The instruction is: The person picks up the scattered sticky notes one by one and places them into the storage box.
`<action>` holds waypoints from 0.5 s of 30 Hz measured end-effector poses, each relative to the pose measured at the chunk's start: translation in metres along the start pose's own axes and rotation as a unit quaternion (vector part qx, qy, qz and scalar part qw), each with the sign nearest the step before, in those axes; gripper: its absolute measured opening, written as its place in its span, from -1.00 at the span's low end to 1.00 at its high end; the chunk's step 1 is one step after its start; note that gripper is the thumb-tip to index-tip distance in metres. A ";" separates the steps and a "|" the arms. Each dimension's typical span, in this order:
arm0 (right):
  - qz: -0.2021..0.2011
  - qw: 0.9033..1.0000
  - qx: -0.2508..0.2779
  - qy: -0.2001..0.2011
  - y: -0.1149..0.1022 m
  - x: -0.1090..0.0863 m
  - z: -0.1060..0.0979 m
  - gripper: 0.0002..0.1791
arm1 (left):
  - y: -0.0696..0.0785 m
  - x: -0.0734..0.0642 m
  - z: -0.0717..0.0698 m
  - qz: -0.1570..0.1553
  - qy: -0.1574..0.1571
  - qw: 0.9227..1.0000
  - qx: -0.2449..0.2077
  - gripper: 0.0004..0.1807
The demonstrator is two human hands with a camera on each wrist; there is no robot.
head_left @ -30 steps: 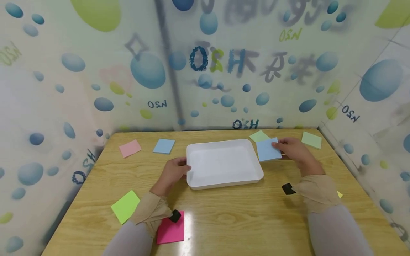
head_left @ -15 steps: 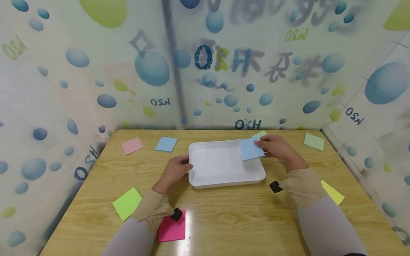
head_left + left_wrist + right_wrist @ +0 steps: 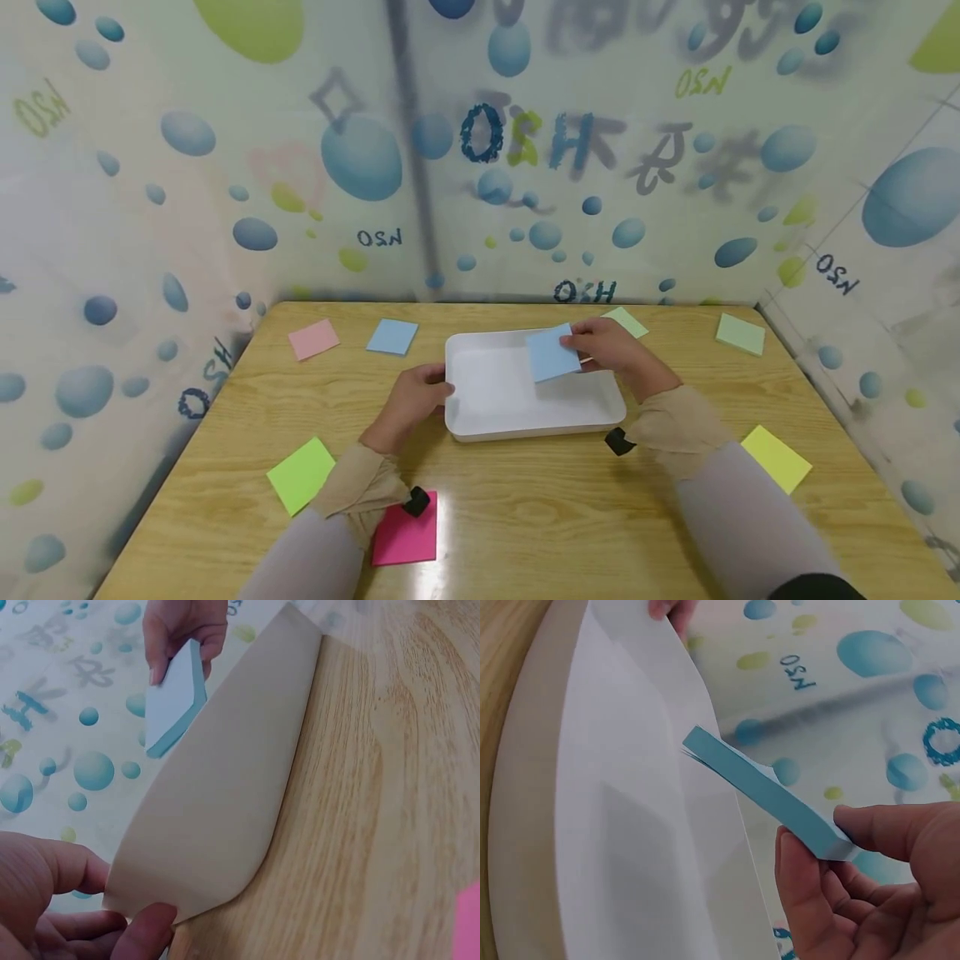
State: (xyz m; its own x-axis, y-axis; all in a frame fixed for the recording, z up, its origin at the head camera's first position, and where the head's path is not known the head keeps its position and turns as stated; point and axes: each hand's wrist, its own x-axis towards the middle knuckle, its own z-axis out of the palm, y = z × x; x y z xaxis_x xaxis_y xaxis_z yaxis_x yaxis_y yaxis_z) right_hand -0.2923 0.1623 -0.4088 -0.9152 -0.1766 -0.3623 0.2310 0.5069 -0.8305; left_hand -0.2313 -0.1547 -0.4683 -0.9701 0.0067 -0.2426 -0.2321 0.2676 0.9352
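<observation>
A white rectangular tray point(image 3: 495, 408) stands in the middle of the table. My left hand point(image 3: 408, 404) pinches its left end, thumb over the rim and fingers on the outside, as the left wrist view shows too. Above the tray's right half, my right hand point(image 3: 618, 354) pinches a pad of light blue sticky notes point(image 3: 552, 354) by one edge. In the right wrist view the pad point(image 3: 769, 795) is seen edge-on between thumb and fingers, apart from the tray floor point(image 3: 637, 862), where a shadow falls.
Around the tray on the wooden table point(image 3: 540, 517) lie sticky-note pads: pink point(image 3: 314, 340), blue point(image 3: 392, 337), lime green point(image 3: 300, 475), magenta point(image 3: 405, 533), yellow point(image 3: 777, 458) and pale green point(image 3: 741, 334). Another pale green pad point(image 3: 627, 321) lies behind my right hand. A patterned curtain point(image 3: 450, 233) hangs behind.
My right hand has carried the blue pad leftward, from beside the tray's right end to over its inside. The left hand has kept its hold on the tray.
</observation>
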 end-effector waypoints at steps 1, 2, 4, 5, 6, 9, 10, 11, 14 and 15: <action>-0.001 1.000 0.002 -0.003 -0.001 0.001 0.004 -0.56 | 0.000 0.000 0.000 0.000 0.000 1.000 0.000 -0.50; 0.000 1.000 0.006 -0.005 -0.003 0.003 0.008 -0.56 | 0.000 0.000 0.000 0.000 0.001 1.000 0.000 -0.50; 0.000 1.000 0.014 -0.009 -0.007 0.004 0.017 -0.55 | 0.000 0.000 0.000 -0.002 0.004 1.000 0.001 -0.51; -0.002 1.000 0.017 -0.012 -0.009 0.005 0.021 -0.55 | 0.000 0.001 0.000 -0.004 0.005 1.000 0.001 -0.51; -0.005 1.000 0.019 -0.015 -0.011 0.006 0.026 -0.55 | 0.000 0.001 0.000 -0.002 0.005 1.000 0.002 -0.51; -0.005 0.999 0.026 -0.019 -0.015 0.008 0.038 -0.56 | 0.000 0.001 0.001 0.000 0.006 1.000 0.005 -0.52; -0.007 0.999 0.027 -0.022 -0.016 0.009 0.042 -0.55 | 0.000 0.001 0.001 0.001 0.006 1.000 0.004 -0.52; -0.007 0.999 0.028 -0.025 -0.017 0.010 0.046 -0.54 | 0.000 0.000 0.001 0.001 0.006 1.000 0.005 -0.52; -0.005 0.999 0.034 -0.030 -0.019 0.015 0.057 -0.52 | -0.001 0.001 0.001 -0.002 0.008 1.000 0.003 -0.52; -0.005 0.999 0.037 -0.033 -0.019 0.016 0.060 -0.52 | -0.001 0.001 0.000 -0.001 0.008 1.000 0.003 -0.52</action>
State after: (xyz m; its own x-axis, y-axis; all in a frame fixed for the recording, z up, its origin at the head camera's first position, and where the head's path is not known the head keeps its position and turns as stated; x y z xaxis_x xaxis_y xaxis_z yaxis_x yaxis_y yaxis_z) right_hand -0.2917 0.0992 -0.4239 -0.8945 -0.2384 -0.3782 0.2469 0.4418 -0.8625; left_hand -0.2321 -0.1545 -0.4698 -0.9706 -0.0094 -0.2406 -0.2340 0.2732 0.9331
